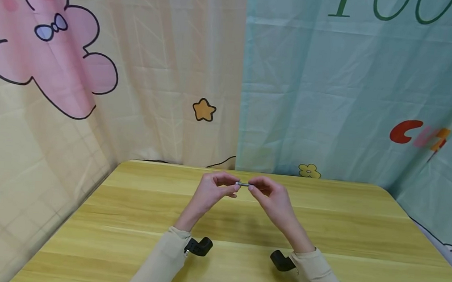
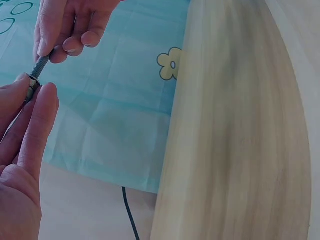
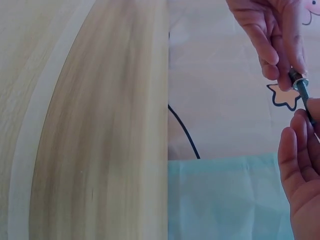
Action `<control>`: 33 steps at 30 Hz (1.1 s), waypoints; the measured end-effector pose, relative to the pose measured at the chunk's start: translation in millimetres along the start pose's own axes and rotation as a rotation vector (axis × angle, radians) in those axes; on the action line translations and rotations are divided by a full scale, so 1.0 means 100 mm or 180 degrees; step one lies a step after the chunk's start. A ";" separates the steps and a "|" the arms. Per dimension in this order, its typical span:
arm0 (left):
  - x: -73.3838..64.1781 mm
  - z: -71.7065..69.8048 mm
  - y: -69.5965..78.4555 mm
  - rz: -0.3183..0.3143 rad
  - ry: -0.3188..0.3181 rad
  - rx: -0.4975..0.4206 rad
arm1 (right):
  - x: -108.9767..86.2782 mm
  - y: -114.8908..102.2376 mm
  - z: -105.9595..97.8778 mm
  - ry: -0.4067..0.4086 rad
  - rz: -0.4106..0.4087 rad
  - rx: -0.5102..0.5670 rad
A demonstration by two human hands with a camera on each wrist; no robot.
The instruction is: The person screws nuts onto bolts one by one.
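Between my two hands, above the far part of the table, a small metal bolt [image 1: 244, 184] is held roughly level. Its threaded shank [image 2: 40, 67] shows in the left wrist view, with a nut or collar-like part [image 2: 32, 84] at one end. My left hand [image 1: 214, 189] pinches that thicker end between thumb and fingers. The right hand [image 1: 272, 198] pinches the opposite end of the shank. In the right wrist view a washer-like ring [image 3: 300, 81] sits by the left fingertips. Fingers hide both tips of the bolt.
A wood-grain table [image 1: 142, 223] lies beneath the hands. Printed curtains [image 1: 315, 86] hang behind and beside it. A black camera [image 1: 200, 246] is strapped at the left wrist, another black camera [image 1: 282, 261] at the right. A dark cable [image 2: 130, 212] hangs beyond the table edge.
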State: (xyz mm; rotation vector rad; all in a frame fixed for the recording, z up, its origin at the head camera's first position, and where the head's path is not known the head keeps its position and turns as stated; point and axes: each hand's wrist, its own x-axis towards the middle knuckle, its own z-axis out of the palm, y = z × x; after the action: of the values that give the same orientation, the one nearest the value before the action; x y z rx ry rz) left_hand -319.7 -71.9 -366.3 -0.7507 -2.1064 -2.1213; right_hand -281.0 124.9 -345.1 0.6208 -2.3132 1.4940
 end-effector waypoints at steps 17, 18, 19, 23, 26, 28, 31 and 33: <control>0.16 -0.09 -0.28 -0.0398 -0.0023 0.0338 | 0.27 0.56 0.10 -0.0379 0.0517 -0.0209; 0.18 -0.10 -0.30 -0.0423 -0.0019 0.0369 | 0.29 0.57 0.11 -0.0407 0.0556 -0.0198; 0.19 -0.10 -0.31 -0.0450 -0.0005 0.0403 | 0.31 0.59 0.11 -0.0434 0.0595 -0.0185; 0.24 -0.11 -0.37 -0.0557 0.0024 0.0539 | 0.36 0.67 0.11 -0.0538 0.0683 -0.0138; 0.27 -0.12 -0.42 -0.0606 0.0018 0.0649 | 0.39 0.73 0.12 -0.0609 0.0721 -0.0136; 0.29 -0.12 -0.45 -0.0631 0.0005 0.0713 | 0.40 0.76 0.12 -0.0645 0.0733 -0.0163; 0.31 -0.11 -0.50 -0.0655 -0.0005 0.0782 | 0.42 0.79 0.13 -0.0684 0.0782 -0.0235; 0.33 -0.11 -0.53 -0.0688 0.0006 0.0811 | 0.44 0.82 0.14 -0.0726 0.0797 -0.0291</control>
State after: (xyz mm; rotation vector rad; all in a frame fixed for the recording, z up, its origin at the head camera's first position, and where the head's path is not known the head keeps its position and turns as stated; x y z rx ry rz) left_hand -372.0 -69.2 -402.3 -0.5139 -2.4935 -1.8857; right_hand -361.1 133.0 -393.3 0.5156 -2.7031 1.4769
